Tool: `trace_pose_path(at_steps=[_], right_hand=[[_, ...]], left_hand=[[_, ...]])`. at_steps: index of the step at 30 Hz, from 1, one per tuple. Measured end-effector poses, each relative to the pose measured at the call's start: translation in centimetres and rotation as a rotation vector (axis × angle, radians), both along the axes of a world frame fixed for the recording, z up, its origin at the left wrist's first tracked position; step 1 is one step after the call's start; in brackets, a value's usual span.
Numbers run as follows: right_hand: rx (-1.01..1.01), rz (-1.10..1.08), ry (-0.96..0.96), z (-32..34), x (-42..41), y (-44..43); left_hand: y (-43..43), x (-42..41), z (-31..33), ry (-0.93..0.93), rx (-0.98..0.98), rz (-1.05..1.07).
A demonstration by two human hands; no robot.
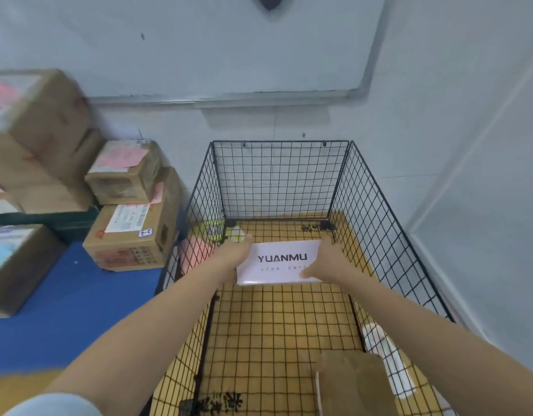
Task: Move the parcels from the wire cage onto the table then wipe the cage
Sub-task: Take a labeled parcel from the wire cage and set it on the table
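Brown parcel [355, 382] in cage [280, 181], hands [238, 250] [325, 262] gripping white parcel [281, 259], boxes [133, 235] left

A pale grey wall [289, 127] fills the background and meets a second wall [484, 145] in a corner on the right. A whiteboard [229, 40] hangs on the back wall, slightly tilted, with a narrow metal ledge [217, 99] along its lower edge and a small dark smudge [142, 36] on its surface. A dark, blurred thing [269, 1] sits at the board's top edge; what it is cannot be told. The floor [277, 319] is yellow-brown, with dark printed characters [217, 403] near its front edge and more [314, 228] towards the back wall. A white, elongated thing [388, 361] lies on the floor near the right wall. At the far left is a dark green crate [64, 220], blurred.
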State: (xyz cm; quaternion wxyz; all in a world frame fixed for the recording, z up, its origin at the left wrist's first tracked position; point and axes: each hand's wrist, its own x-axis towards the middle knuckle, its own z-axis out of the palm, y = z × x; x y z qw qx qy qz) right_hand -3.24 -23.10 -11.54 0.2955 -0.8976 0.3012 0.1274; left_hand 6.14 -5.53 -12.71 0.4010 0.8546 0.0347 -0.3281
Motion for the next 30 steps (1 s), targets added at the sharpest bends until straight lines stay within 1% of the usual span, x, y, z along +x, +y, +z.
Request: trace_pose_path(at_steps=[2, 4, 7, 10, 15, 19, 23, 27, 30], right_hand=[[0.082, -0.092, -0.097, -0.3, 0.3, -0.3], [0.159, -0.180, -0.203, -0.2, 0.5, -0.4], [0.142, -0.215, -0.333, -0.2, 0.8, -0.5], [0.131, -0.208, -0.403, -0.3, 0.9, -0.5], [0.153, -0.203, -0.380, 0.2, 0.9, -0.5], [0.094, -0.183, -0.304, 1.0, 0.6, 0.0], [0.134, -0.188, -0.326, 1.0, 0.5, 0.3], [0.210, -0.133, -0.391, 0.8, 0.4, 0.8], [0.185, -0.095, -0.316, 0.7, 0.4, 0.9]], left_hand=[[-0.1, 0.5, 0.2, 0.007, -0.076, 0.068], [-0.3, 0.8, 0.3, -0.018, -0.094, 0.119], [-0.3, 1.0, 0.7, -0.070, -0.130, 0.201], [-0.3, 1.5, 0.9, -0.041, -0.224, 0.285], [-0.7, 1.0, 0.8, -0.009, -0.236, 0.223], [-0.8, 1.1, 0.6, -0.023, -0.289, 0.278], [-0.4, 1.1, 0.9, 0.000, -0.356, 0.356], [-0.3, 0.7, 1.2, -0.026, -0.427, 0.366], [-0.4, 0.7, 1.5, -0.106, -0.457, 0.341]])
